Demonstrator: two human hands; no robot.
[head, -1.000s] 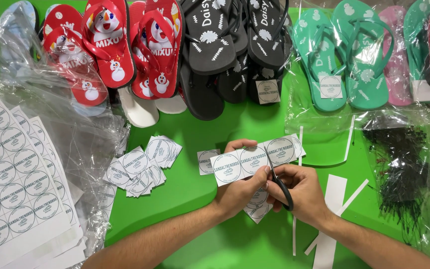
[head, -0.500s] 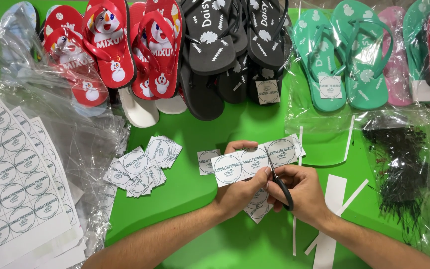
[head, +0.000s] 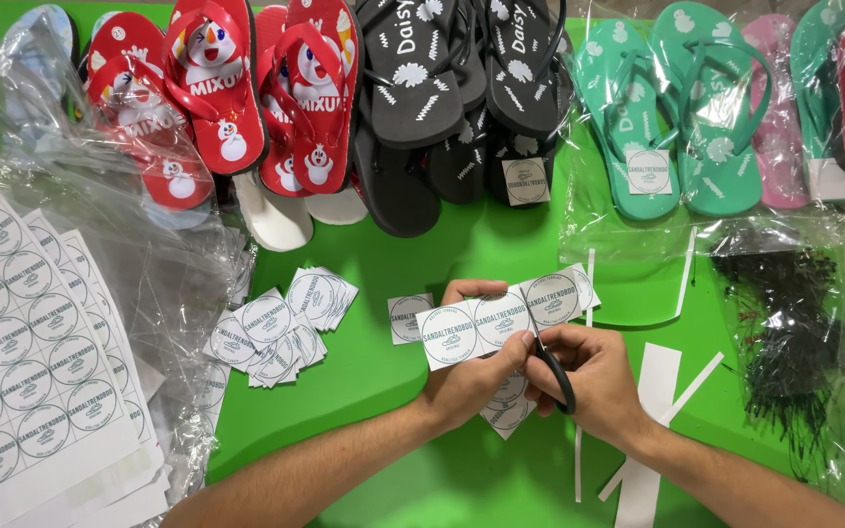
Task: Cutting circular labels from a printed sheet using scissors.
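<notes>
Holding the strip of round-logo labels (head: 501, 315) level over the green surface (head: 393, 391), your left hand (head: 471, 376) pinches it from below, thumb across the lower edge and fingertips behind the top, so the paper stays taut for the blades. Your right hand (head: 589, 376) is closed around the black-handled scissors (head: 550, 367), whose blades stand upright and meet the strip at the line between two printed circles. That seems to be why the strip sits crosswise to the scissors: the cut falls in the white margin, not through a print.

You see three white squares in a row on the strip, each bearing a thin dark ring with small lettering and a tiny sandal mark inside. A few cut squares show beneath your left hand.

Off to your left lies a loose pile of cut labels (head: 281, 323), fanned and overlapping, with a single label (head: 408, 318) just beside the strip. Farther left, the uncut label sheets (head: 22, 372) rest partly under clear plastic wrap (head: 158, 254). White paper offcuts (head: 652, 391) lie near your right wrist. Red snowman flip-flops (head: 217, 98), black flip-flops (head: 462, 88) and teal flip-flops (head: 677, 117) line the far edge.
</notes>
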